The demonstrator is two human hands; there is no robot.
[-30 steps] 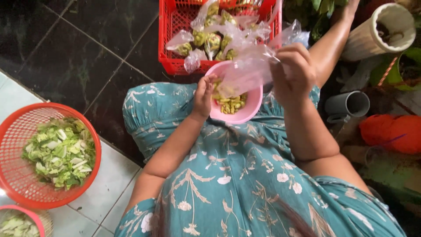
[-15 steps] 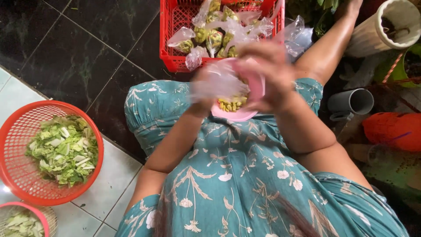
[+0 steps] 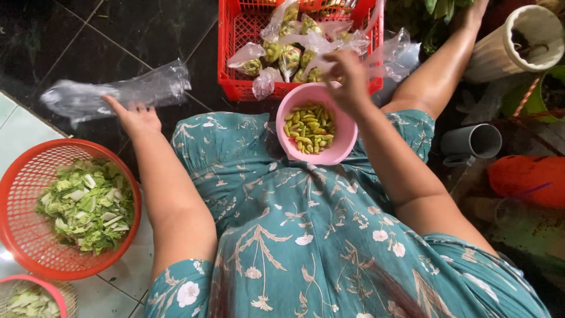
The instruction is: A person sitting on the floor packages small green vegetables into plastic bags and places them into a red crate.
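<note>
our left hand [image 3: 136, 118] lies open against the clear bag [image 3: 118, 93], lengthwise sideways; right hand [image 3: 347, 73] pinches above the pink bowl [image 3: 338, 150].

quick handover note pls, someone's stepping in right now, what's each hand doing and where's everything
Left hand: out to the left side, open, fingertips at an empty clear plastic bag over the dark floor.
Right hand: above the pink bowl, fingers pinched together; whether it holds anything cannot be told.
The pink bowl sits on the lap, holding cut green-yellow pieces.
Done: several filled bags lie in the red crate ahead.
Left: the pieces in the bowl are unbagged.
Red basket of chopped greens stands on the left.
</note>
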